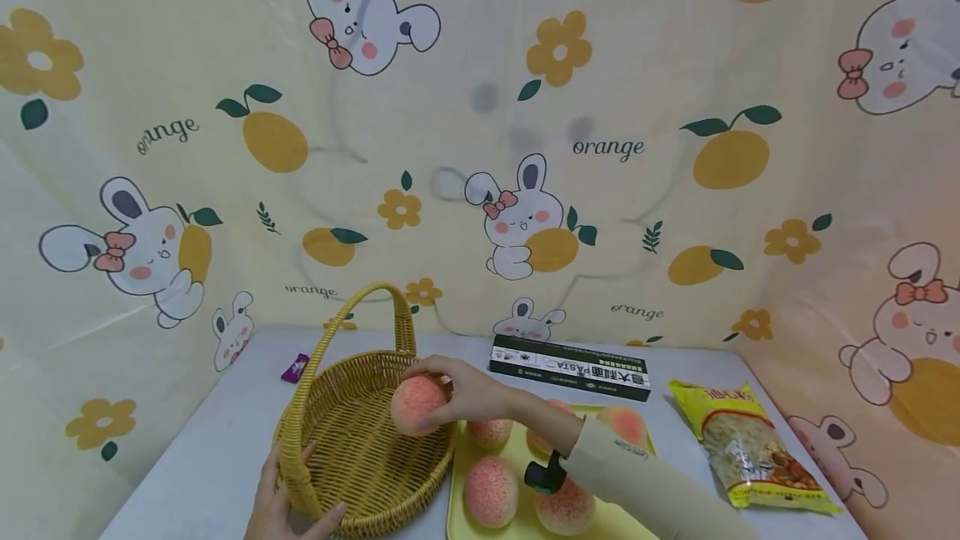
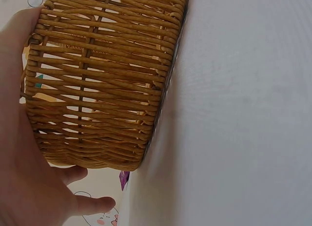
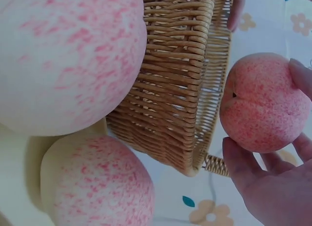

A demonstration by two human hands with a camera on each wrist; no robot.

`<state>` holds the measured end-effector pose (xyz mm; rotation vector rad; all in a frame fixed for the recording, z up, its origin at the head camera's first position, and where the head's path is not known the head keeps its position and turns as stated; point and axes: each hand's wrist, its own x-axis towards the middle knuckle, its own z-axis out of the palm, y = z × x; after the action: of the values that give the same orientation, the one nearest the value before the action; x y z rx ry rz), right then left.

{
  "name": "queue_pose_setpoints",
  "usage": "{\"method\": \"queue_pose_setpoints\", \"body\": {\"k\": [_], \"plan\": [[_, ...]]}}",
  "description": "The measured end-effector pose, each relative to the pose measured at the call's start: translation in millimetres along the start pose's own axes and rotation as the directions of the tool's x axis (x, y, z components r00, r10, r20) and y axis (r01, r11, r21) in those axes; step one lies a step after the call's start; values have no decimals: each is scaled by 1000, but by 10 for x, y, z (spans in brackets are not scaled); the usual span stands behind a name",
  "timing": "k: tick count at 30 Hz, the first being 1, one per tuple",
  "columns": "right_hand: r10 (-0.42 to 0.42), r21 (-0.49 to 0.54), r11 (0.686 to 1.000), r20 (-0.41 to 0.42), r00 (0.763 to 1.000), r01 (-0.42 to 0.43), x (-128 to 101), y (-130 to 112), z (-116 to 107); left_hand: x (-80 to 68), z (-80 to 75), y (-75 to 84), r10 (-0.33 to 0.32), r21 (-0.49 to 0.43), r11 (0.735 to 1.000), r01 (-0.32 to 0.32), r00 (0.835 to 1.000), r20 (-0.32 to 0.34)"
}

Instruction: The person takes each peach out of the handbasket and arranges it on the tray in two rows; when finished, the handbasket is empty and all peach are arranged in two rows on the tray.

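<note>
So the right hand [image 1: 468, 394] has its fingers and thumb curled round a pink-speckled peach [image 1: 418, 405], and the thing to look at is where that peach sits relative to the wicker basket [image 1: 352, 440]: it's held just over the basket's right-hand rim, on the inside of it, with the open bowl lying down and to the left of the fingers. In the right wrist view the same peach [image 3: 263, 104] shows off to the side of the woven wall [image 3: 180, 89], clear of it, not touching as far as I can tell, with the thumb and fingertips cupping its far side. The left hand [image 1: 281, 507] is on the opposite, near-left side of the basket, palm against the outer weave and fingers lying fairly straight along the base, so it's pressing against the basket rather than really wrapping it; the left wrist view backs that up. The right hand is clearly the one on the fruit. Four more peaches sit on the yellow tray [image 1: 465, 515] just right of the basket, a pasta box [image 1: 570, 367] lies behind it, and a yellow snack bag [image 1: 750, 444] is further right on the table [image 1: 202, 457].
</note>
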<state>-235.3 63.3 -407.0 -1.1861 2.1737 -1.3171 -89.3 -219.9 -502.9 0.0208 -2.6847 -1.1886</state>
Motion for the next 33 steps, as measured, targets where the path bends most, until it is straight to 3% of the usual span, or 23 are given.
{"method": "queue_pose_setpoints", "body": {"k": [8, 14, 25, 33], "plan": [[-3, 23, 1000, -43, 999, 4, -119, -24, -83, 12, -19, 12, -10, -6, 1000, 10, 1000, 19], [-1, 11, 1000, -74, 997, 2, -237, 5, -145, 5, -6, -3, 22, -12, 1000, -22, 1000, -1], [34, 28, 999, -144, 989, -30, -600, 11, -315, 4, 19, -6, 7, -26, 1000, -6, 1000, 10], [33, 29, 999, -188, 982, -28, -855, 98, -421, -4, 29, -9, 50, -26, 998, -51, 998, -42]]}}
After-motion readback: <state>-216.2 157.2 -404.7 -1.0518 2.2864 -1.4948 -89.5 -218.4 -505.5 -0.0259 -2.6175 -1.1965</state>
